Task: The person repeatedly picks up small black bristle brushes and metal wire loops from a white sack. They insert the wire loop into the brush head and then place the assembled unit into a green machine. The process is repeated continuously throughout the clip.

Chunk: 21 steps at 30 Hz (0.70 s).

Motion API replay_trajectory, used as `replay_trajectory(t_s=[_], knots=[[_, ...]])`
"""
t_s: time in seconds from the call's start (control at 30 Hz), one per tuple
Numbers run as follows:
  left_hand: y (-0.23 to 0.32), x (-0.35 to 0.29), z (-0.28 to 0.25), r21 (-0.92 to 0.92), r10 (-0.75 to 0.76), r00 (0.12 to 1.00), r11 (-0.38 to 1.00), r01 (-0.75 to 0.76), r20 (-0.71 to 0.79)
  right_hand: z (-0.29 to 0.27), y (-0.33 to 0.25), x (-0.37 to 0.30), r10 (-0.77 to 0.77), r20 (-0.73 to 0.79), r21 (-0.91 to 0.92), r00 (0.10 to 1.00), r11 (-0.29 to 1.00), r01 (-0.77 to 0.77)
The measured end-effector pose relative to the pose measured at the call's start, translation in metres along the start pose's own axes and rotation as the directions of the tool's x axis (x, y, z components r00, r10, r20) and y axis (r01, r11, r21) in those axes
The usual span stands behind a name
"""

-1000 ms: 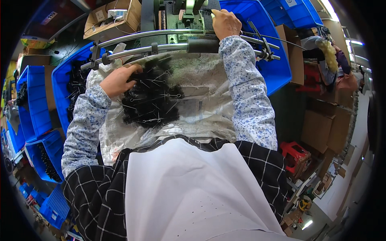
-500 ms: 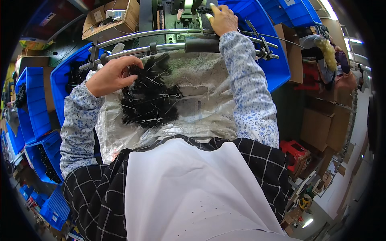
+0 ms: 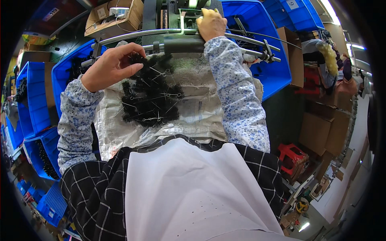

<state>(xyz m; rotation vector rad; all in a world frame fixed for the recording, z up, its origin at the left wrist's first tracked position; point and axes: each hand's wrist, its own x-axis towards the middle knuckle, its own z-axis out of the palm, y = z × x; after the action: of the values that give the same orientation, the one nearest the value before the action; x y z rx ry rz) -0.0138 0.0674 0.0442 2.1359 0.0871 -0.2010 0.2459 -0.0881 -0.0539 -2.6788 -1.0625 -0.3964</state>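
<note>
- My left hand (image 3: 110,66) pinches one black bristly twisted-wire brush (image 3: 136,59) at the pile of black wire brushes' (image 3: 150,98) far-left edge on the white woven sack (image 3: 197,116).
- My right hand (image 3: 211,24) grips the machine's part beyond the sack's far edge.

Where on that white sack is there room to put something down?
The sack is bare right of the brush pile, up to the right sleeve, and along its near edge by the apron. The left part is crowded: brushes and the left hand pinching one. The right hand is up at the machine.
</note>
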Motion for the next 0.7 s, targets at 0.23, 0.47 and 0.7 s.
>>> replay_trajectory(t_s=[0.23, 0.47, 0.7], knots=[[0.002, 0.003, -0.001, 0.022, 0.122, 0.99, 0.992, -0.121, -0.076, -0.015, 0.003, -0.004, -0.001, 0.016, -0.093, 1.0, 0.996, 0.003], [-0.011, -0.007, -0.004, -0.026, 0.133, 0.982, 0.99, -0.137, -0.134, -0.009, 0.069, 0.001, -0.03, 0.006, -0.027, 1.0, 0.999, 0.03], [0.003, 0.017, 0.004, -0.069, 0.236, 0.97, 0.968, -0.24, -0.064, -0.005, 0.111, 0.031, -0.045, 0.169, -0.042, 0.985, 0.998, 0.052]])
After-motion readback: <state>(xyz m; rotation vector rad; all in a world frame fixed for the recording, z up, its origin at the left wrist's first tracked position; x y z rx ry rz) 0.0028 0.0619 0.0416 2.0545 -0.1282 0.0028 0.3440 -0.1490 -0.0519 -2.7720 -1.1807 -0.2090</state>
